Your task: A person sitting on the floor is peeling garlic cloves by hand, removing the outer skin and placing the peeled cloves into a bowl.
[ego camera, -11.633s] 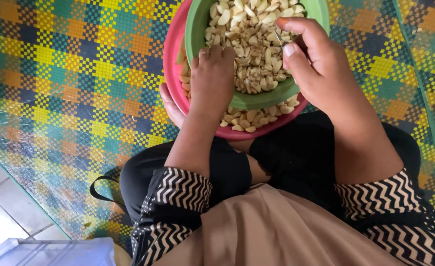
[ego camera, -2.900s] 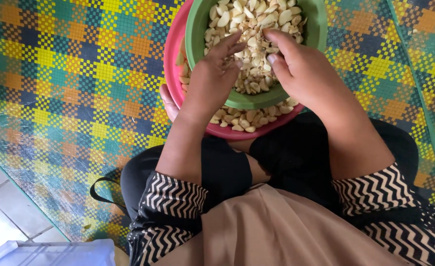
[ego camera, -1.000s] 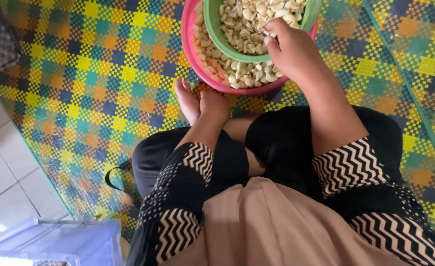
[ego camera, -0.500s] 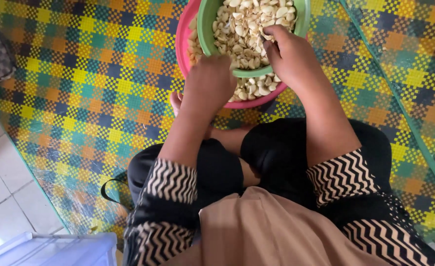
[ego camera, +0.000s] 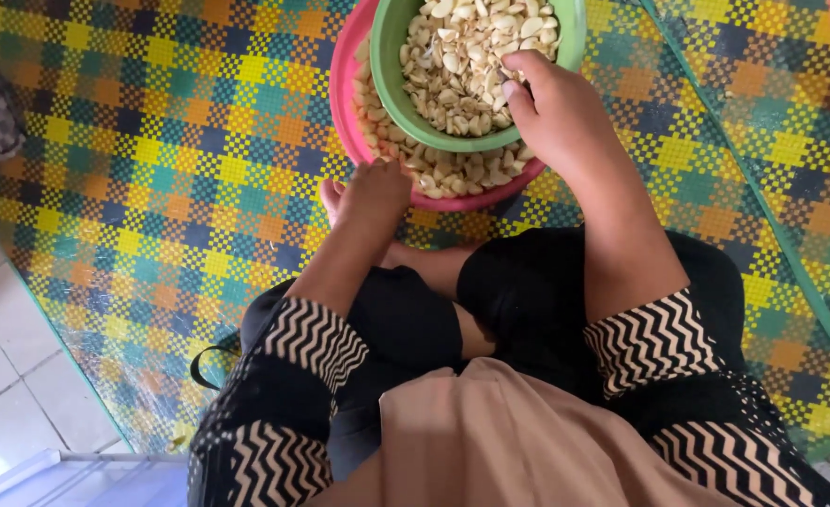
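Woven plastic matting in a bright check of yellow, blue, green and orange covers the floor, with pale floor tiles showing past its left edge. Seen from above, a person sits cross-legged on it in dark trousers and black-and-cream zigzag sleeves.

Just beyond the knees sits a pink bowl full of pale peeled cloves, perhaps garlic. A green bowl of the same pale pieces rests inside it, on top of that heap, tipped slightly toward the person.

The right hand lies over the green bowl's near rim, fingers curled down among the pieces; whether it pinches one is hidden by the knuckles. The left hand is loosely curled at the pink bowl's near rim, fingertips touching the cloves there; its grasp cannot be made out either.

As a judgement, the green bowl looks unsteady: it sits on loose pieces, so pressure from the right hand on its rim could tilt or slide it and spill cloves onto the matting. The left hand pulling at the pink rim could shift both bowls.

Open matting lies to the left of the bowls. On the right a green-edged seam runs diagonally, and the knees crowd the near side.
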